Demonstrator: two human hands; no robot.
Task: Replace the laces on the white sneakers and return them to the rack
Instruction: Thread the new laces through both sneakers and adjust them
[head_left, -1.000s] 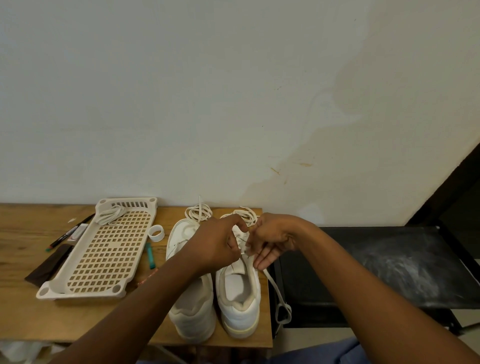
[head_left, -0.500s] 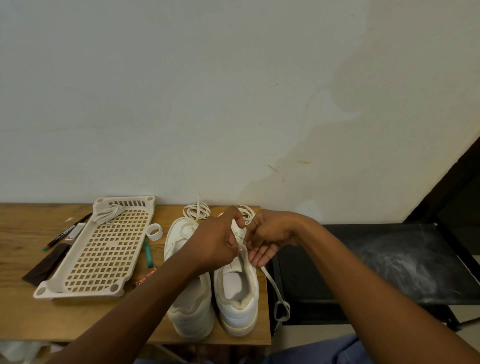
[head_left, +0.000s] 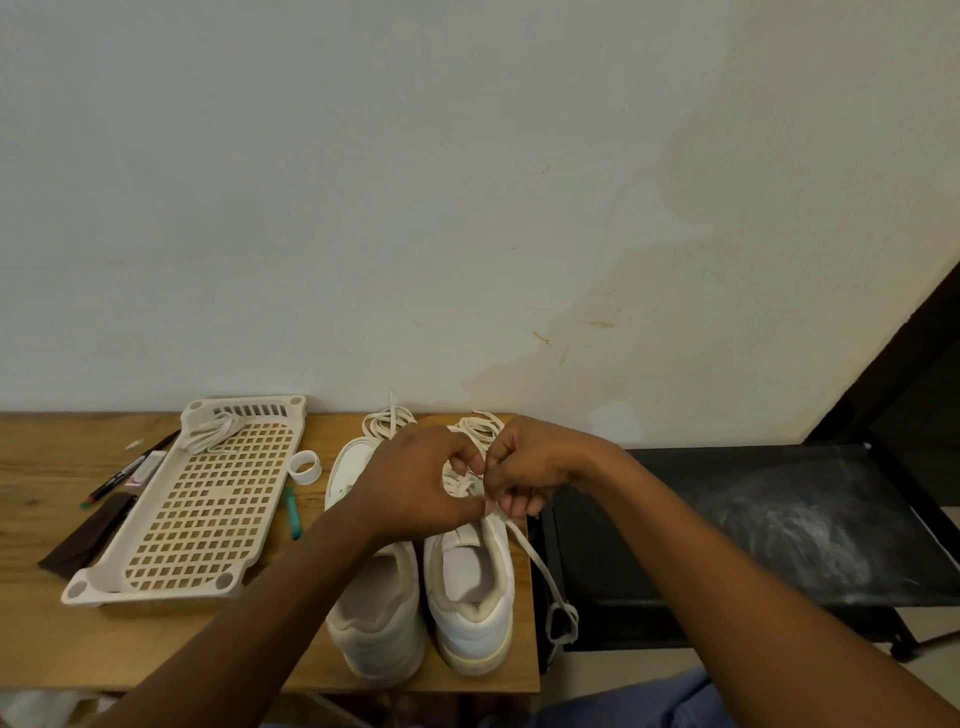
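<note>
Left hand (head_left: 415, 486) and right hand (head_left: 524, 470) close together, both pinching a white lace (head_left: 535, 558) over the right sneaker (head_left: 475, 587), left sneaker (head_left: 376, 608) just beside, both on wooden table (head_left: 41, 639), perforated rack tray (head_left: 208, 509) at left holding a bundled lace (head_left: 213, 431) at its far end.

You can read no text here: the marker (head_left: 126, 475) and the small packet (head_left: 147, 466) beside it bear print too small to make out.
</note>
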